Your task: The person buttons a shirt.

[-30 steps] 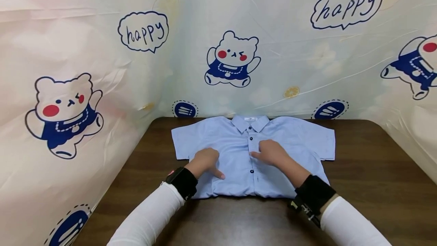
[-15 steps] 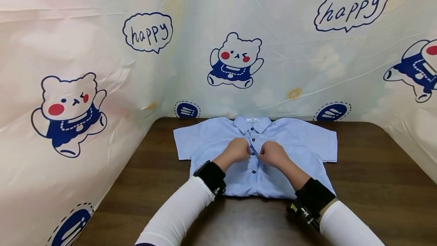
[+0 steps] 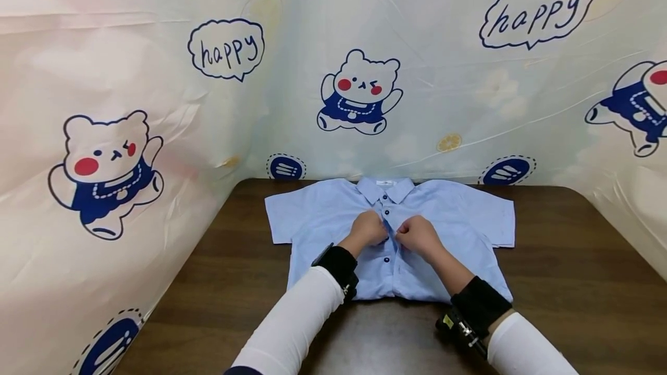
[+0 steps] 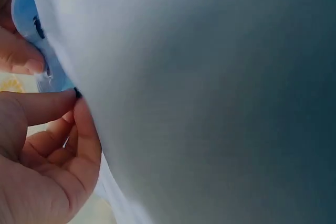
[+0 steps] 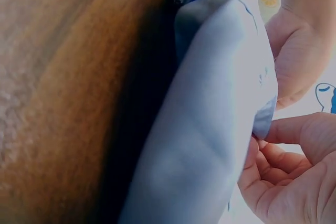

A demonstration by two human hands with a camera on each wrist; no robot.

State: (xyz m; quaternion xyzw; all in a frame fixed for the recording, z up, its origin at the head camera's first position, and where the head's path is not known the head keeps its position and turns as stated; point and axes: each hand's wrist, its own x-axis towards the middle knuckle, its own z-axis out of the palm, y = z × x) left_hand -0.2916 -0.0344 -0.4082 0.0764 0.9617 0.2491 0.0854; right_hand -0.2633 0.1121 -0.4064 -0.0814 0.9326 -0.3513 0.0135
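A light blue short-sleeved shirt (image 3: 323,207) lies front up on the table, collar (image 3: 400,190) at the far side and dark buttons (image 3: 387,260) down its middle. My left hand (image 3: 369,228) is at the front opening, and in the left wrist view its thumb and finger pinch a dark button (image 4: 77,93) at the cloth's edge. Just right of it, my right hand (image 3: 418,234) pinches the edge of the other front panel (image 5: 265,120). Between the hands the opening is lifted and spread a little, showing a darker blue inside.
The brown wooden table (image 3: 563,259) reaches out on both sides of the shirt and in front of it. A pale printed curtain (image 3: 292,103) with bears and lettering hangs behind and along both sides.
My left hand has come right from the shirt's left side to the front opening and grips there. My right hand stays near the middle and now holds the panel edge; the opening has parted slightly.
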